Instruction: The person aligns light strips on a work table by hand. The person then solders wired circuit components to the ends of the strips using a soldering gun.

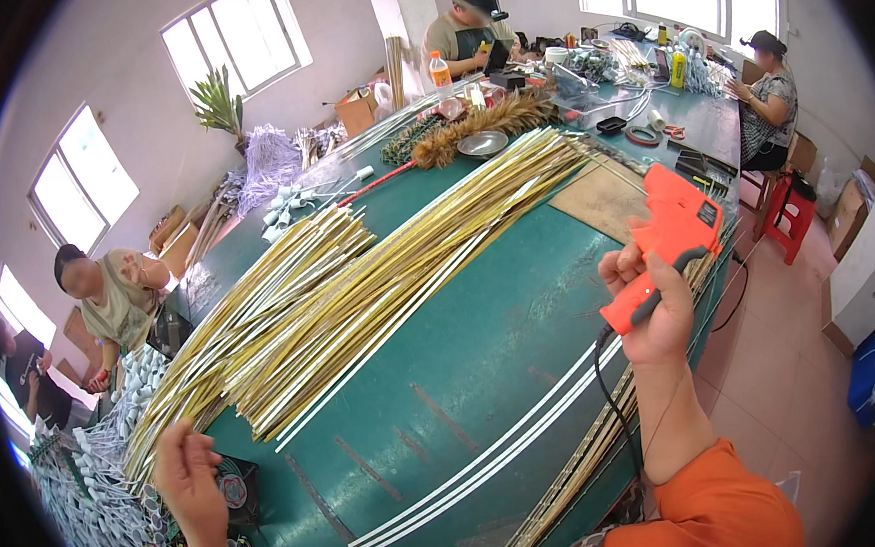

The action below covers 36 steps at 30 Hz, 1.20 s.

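Observation:
My right hand (655, 305) grips an orange-red glue gun (683, 216) with black trim, raised above the table's right side. A black cord runs down from its handle. Over the lower left of the table, my left hand (192, 479) is lifted with its fingers loosely apart and nothing in them. Next to it is a dark, box-like object (238, 486), partly hidden by the hand. Two thin white strips (489, 458) lie side by side on the green tabletop (443, 363), between my hands. Beyond them spreads a large bundle of yellow and white sticks (388, 287).
Tangled white-and-green pieces (100, 495) crowd the left edge. Long thin rods (570, 476) line the near right edge. Farther back are a brown board (598, 198), a metal bowl (483, 144), a feather duster (489, 125) and scissors (674, 133). Several people sit around the table.

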Available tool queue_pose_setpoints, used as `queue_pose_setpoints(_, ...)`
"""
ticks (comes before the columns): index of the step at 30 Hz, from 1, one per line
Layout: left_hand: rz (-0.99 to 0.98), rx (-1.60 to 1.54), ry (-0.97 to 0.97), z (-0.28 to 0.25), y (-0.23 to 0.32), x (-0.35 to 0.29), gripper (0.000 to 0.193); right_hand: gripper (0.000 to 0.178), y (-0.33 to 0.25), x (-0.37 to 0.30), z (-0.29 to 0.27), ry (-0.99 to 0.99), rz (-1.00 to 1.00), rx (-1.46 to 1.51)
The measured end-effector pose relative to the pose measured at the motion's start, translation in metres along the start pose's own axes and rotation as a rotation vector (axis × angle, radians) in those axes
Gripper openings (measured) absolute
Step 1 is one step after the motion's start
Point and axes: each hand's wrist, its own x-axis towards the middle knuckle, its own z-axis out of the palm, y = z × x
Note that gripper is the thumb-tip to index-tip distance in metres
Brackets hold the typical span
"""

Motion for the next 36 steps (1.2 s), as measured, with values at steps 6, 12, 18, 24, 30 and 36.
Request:
queue_pose_setpoints(6,-0.418,-0.132,-0.558,0.036,-0.022,-0.022,0.014,0.047,-0.01,0.0,-0.003,-0.015,-0.197,0.071)
queue_pose_setpoints(12,-0.845,-0.53,-1.1,0.077,-0.047,-0.06,0.018,0.04,-0.006,-0.001,-0.005,-0.01,-0.141,0.112)
queue_pose_setpoints(18,-0.911,-0.496,-1.271,0.082,-0.055,-0.055,0.021,0.041,-0.009,-0.004,-0.006,0.011,-0.088,0.113)
queue_pose_setpoints(24,-0.754,-0.306,-1.341,0.08,-0.055,-0.025,0.025,0.034,0.009,0.006,-0.021,-0.044,-0.076,0.156)
queue_pose_setpoints(30,-0.846,-0.249,-1.254,0.027,-0.079,-0.04,0.022,0.048,0.006,0.024,-0.046,-0.132,0.007,0.099)
queue_pose_setpoints(36,-1.011,-0.415,-0.997,0.008,-0.098,-0.083,0.016,0.048,0.01,0.018,-0.052,-0.153,0.027,0.018)
